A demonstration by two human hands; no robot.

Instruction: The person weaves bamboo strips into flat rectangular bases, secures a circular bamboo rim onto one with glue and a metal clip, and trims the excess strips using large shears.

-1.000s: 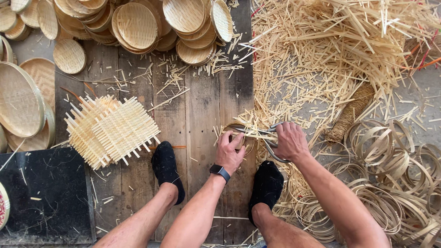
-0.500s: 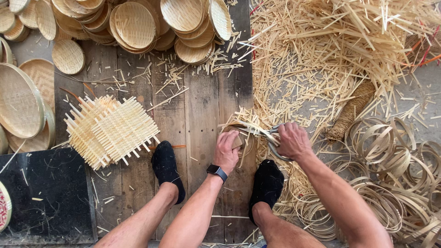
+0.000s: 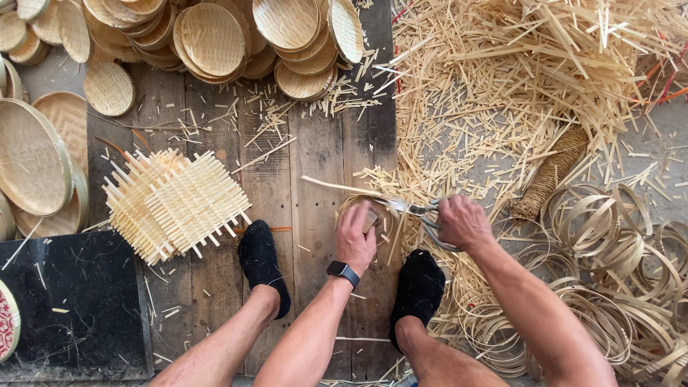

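- Head view: round shallow woven bamboo trays (image 3: 215, 36) are heaped along the 11-to-12 o'clock edge, nested in one another; nothing but other trays is seen inside them.
- Two larger round woven trays (image 3: 32, 158) are stood overlapping at 9 o'clock, with nothing seen in them.
- A square unfinished mat of pale woven bamboo strips (image 3: 175, 204) is laid flat on the weathered wooden plank floor (image 3: 287, 165), toward 9 o'clock of the hands.
- A loose pile of cut pale bamboo slivers (image 3: 537, 79) is spread from 12 to 2 o'clock; coiled thin bamboo hoops (image 3: 616, 287) are piled from 3 to 5 o'clock.
- A small round bamboo hoop piece (image 3: 369, 215) is seen at centre, between the two black-socked feet (image 3: 261, 261) and just above them.
- The left hand (image 3: 356, 240), with a dark wristwatch (image 3: 342, 272), is reached forward palm down, its fingers closed on the near rim of the hoop piece.
- The right hand (image 3: 462, 222) is closed round the handles of metal scissors (image 3: 412, 209), whose blades are pointed toward 9 o'clock and touch the hoop piece's rim.
- A long thin strip is seen projecting from the hoop piece toward 10 o'clock.
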